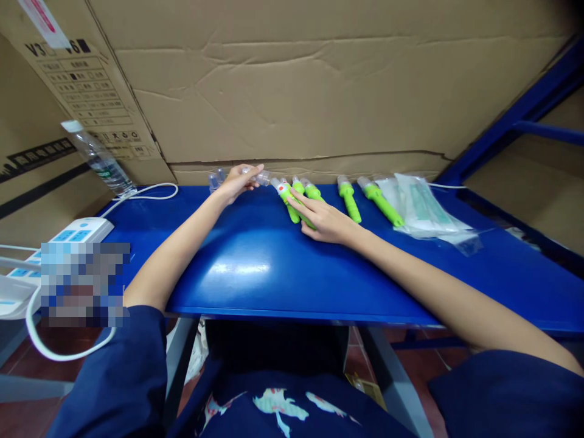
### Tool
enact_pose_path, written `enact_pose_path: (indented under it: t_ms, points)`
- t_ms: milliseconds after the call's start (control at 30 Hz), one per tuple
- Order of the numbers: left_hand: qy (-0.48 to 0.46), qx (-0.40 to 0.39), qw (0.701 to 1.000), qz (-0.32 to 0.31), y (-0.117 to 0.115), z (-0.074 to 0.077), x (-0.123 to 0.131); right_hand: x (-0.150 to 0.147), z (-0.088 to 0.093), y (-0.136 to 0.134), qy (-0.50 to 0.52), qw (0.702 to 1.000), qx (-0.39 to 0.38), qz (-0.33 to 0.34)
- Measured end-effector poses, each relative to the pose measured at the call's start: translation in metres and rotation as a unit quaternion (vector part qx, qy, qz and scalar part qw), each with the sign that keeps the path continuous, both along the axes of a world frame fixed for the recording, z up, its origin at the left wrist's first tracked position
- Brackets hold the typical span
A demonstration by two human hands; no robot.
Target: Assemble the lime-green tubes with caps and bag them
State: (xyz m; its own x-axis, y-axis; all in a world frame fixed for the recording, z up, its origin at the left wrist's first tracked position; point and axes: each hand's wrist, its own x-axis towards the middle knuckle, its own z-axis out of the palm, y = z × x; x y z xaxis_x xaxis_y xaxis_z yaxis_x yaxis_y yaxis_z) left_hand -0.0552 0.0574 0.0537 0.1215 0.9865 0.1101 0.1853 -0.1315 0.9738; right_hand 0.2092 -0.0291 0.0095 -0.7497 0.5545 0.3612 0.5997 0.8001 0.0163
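Observation:
My left hand point(237, 180) reaches to the far edge of the blue table point(255, 274), its fingers curled round a small clear plastic piece point(260, 177). More clear pieces point(216, 178) lie just left of it. My right hand point(322, 219) lies flat with fingers stretched over a row of green pen-shaped parts, its fingertips on the leftmost green part point(287, 198), which has a clear cap and a red mark. Two more green parts point(349, 199) point(379, 201) lie apart to the right.
Clear plastic bags point(424, 210) lie at the right of the table. Cardboard sheets point(292, 79) wall the back. A water bottle point(98, 157) leans at the left, above a white power strip point(68, 238) and its cable. A blue frame rail point(515, 115) rises at the right.

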Motion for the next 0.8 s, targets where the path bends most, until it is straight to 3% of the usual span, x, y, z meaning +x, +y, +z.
enact_pose_path:
  t_ms: [100, 233, 367, 500, 633, 800]
  points:
    - [0.018, 0.001, 0.999, -0.041, -0.009, 0.001, 0.008, -0.001, 0.002, -0.002, -0.009, 1.0, -0.008, 0.007]
    - [0.064, 0.011, 0.987, -0.147, -0.02, 0.003, 0.015, 0.001, 0.0, 0.0, 0.04, 0.999, 0.013, 0.019]
    - [0.072, 0.042, 0.983, -0.164, -0.019, 0.001, 0.011, 0.008, -0.008, 0.01, 0.127, 0.991, 0.045, 0.024]
    - [0.072, 0.039, 0.974, -0.212, -0.012, -0.001, 0.001, 0.017, -0.011, 0.019, 0.18, 0.98, 0.082, -0.017]
    - [0.105, 0.025, 0.955, -0.275, -0.012, 0.0, -0.001, 0.021, -0.005, 0.018, 0.151, 0.981, 0.097, -0.073]
    - [0.191, 0.08, 0.935, -0.289, -0.018, 0.003, 0.009, 0.02, -0.001, 0.015, 0.141, 0.973, 0.128, -0.128]
